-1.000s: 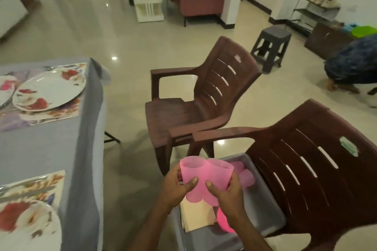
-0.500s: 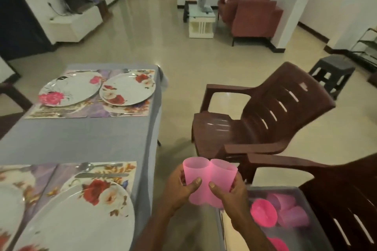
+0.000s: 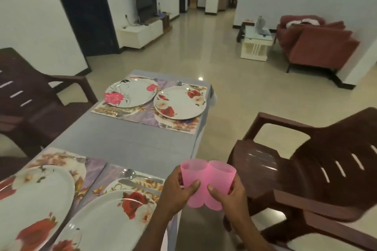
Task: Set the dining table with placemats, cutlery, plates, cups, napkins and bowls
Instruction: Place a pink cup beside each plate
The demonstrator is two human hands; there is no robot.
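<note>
Just off the worktop's right edge, near its near right corner: a cluster of translucent pink plastic cups, upright, rims up, pressed side by side; how many exactly, hard to tell, two rims plain and more scalloped bottoms below. Left hand wrapped round the left side of the cluster, thumb across the front; right hand wrapped round the right side likewise, so each grip closed on the cups, none yet set down.

On the grey-clothed worktop, four places partly laid. At the near end, two floral placemats side by side, each with a white round plate with red flowers, plus a steel spoon and steel knife along the far side of the right mat. At the far end, two more mats with a white plate with pink flower and a white plate with red roses, cutlery beside them.

Done, judging by this: placemats, plates, cutlery. Left: cups, napkins, bowls; none of these on the worktop.

Around it, brown plastic armchairs at left and right edges.
</note>
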